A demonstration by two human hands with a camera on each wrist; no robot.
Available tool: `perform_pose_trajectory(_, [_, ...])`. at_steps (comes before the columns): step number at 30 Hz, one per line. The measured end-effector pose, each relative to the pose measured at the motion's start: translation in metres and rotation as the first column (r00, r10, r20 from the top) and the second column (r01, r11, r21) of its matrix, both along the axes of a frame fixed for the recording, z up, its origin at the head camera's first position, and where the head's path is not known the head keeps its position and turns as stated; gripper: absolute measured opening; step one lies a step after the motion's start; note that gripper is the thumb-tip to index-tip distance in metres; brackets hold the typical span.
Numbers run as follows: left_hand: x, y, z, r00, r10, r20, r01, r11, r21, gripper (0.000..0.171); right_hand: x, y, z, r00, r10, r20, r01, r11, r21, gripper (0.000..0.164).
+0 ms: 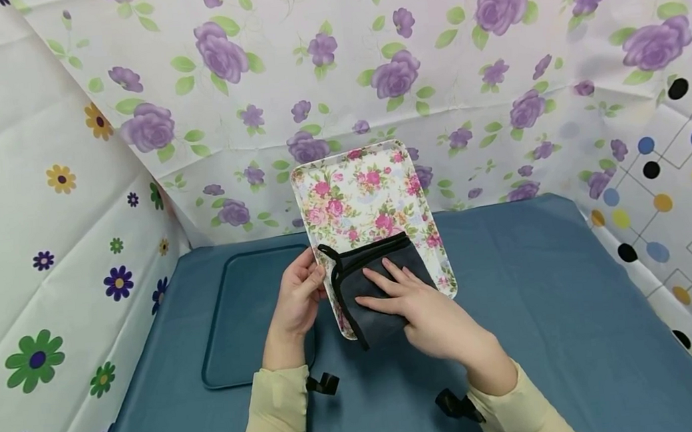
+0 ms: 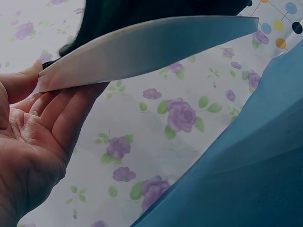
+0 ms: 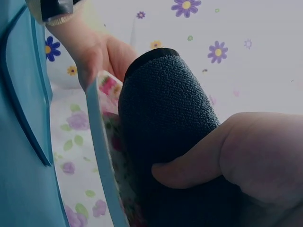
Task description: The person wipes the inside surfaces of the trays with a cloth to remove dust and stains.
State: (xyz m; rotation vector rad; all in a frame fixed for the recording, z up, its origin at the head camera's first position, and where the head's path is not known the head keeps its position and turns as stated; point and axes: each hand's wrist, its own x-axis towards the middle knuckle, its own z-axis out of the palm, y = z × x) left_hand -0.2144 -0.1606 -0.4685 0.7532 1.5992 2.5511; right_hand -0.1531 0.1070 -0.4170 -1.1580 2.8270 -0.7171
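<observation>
My left hand [image 1: 297, 293] grips a white tray [image 1: 365, 194] with pink flowers by its left edge. In the left wrist view the thumb sits at the rim and the fingers [image 2: 66, 109] run under the pale underside. The tray is tilted up over the table, its patterned face toward me. A folded dark grey cloth [image 1: 366, 295] with black edging lies on its lower part. My right hand [image 1: 431, 310] presses the cloth against the tray, fingers spread and fairly straight. In the right wrist view the thumb [image 3: 189, 165] rests on the fuzzy cloth.
A blue rectangular tray [image 1: 227, 325] lies on the left of the blue-covered table [image 1: 545, 309], partly behind the left forearm. A flower-printed sheet [image 1: 336, 76] hangs behind the table, with patterned sheets at both sides. Small black devices [image 1: 324, 383] are strapped at both wrists.
</observation>
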Motion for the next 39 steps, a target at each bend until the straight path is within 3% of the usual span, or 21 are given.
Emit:
perform_pose_trajectory(20, [-0.001, -0.004, 0.005, 1.000, -0.017, -0.015, 0.017, 0.999, 0.035, 0.051, -0.009, 0.028, 0.011, 0.991, -0.100, 0.085, 0.102, 0.995, -0.015, 0.096])
perform_pose_trajectory(29, [-0.001, -0.004, 0.003, 1.000, -0.004, -0.005, 0.004, 0.999, 0.033, 0.053, -0.006, 0.020, 0.010, 0.994, -0.091, 0.055, 0.090, 0.996, 0.015, 0.093])
perform_pose_trajectory(39, [-0.001, -0.001, 0.001, 1.000, 0.011, 0.012, -0.011, 0.999, 0.034, 0.056, 0.000, 0.006, 0.003, 0.999, -0.029, 0.022, 0.028, 0.999, 0.023, 0.086])
